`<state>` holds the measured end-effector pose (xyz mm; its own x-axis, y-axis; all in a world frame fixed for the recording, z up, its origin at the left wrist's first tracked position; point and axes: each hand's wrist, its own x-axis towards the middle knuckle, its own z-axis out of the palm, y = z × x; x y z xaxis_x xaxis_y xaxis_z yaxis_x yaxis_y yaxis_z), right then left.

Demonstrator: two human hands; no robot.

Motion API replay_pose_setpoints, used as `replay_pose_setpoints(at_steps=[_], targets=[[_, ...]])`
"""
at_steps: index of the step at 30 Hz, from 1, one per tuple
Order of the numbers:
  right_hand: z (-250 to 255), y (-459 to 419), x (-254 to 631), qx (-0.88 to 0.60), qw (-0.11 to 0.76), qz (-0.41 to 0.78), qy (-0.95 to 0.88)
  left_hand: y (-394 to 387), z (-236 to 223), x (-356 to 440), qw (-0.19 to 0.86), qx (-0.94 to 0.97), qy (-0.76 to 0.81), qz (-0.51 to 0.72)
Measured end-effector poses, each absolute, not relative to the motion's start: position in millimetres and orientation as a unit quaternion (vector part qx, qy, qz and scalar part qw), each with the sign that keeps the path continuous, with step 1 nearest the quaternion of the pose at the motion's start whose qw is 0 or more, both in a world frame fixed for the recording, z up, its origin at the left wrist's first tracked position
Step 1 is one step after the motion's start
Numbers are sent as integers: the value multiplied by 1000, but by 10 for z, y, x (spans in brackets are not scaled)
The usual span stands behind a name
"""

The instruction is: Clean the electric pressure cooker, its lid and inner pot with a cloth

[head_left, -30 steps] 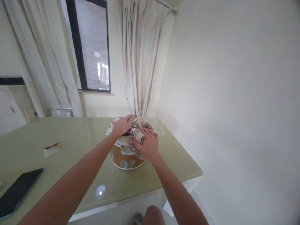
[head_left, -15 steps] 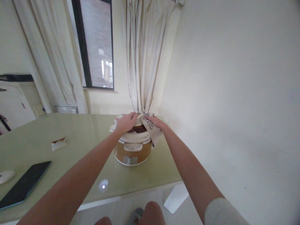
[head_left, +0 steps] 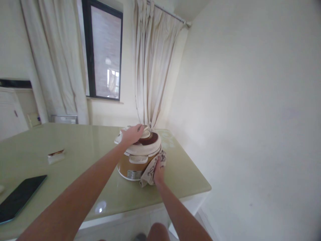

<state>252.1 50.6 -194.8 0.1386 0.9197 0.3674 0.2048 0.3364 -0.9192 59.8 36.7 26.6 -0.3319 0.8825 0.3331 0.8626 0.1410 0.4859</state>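
Note:
A round rice cooker (head_left: 122,164) with a tan body, white rim and brown top stands upright on the table. My left hand (head_left: 132,134) lies over the far left of its top, fingers curled in beside the lid's round knob; exactly what they grip is partly hidden. A pale patterned cloth (head_left: 149,171) is held by my right hand (head_left: 158,171), fingers closed on it and pressing it to the cooker's lower right side. The cloth hangs down to the cooker's base.
The pale green glass-topped table (head_left: 87,147) has its right edge just beyond my right hand. At left lie a dark tablet or phone (head_left: 22,197) and a small white packet (head_left: 56,156). Behind are a curtain (head_left: 152,67), a window (head_left: 106,53) and a wall (head_left: 238,100).
My right hand has brought the cloth from the cooker's top right down to its front right side. My left hand stays on top. The view has shifted slightly.

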Motion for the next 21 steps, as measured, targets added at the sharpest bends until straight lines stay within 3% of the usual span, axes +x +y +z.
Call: replay_pose_setpoints(at_steps=[11, 21], targets=[[-2513, -273, 1860, -510, 504, 26, -697, 394, 238, 584, 0, 580, 756, 304], [-2689, -362, 1735, -421, 414, -95, -801, 367, 250, 601, -4, 582, 752, 309]])
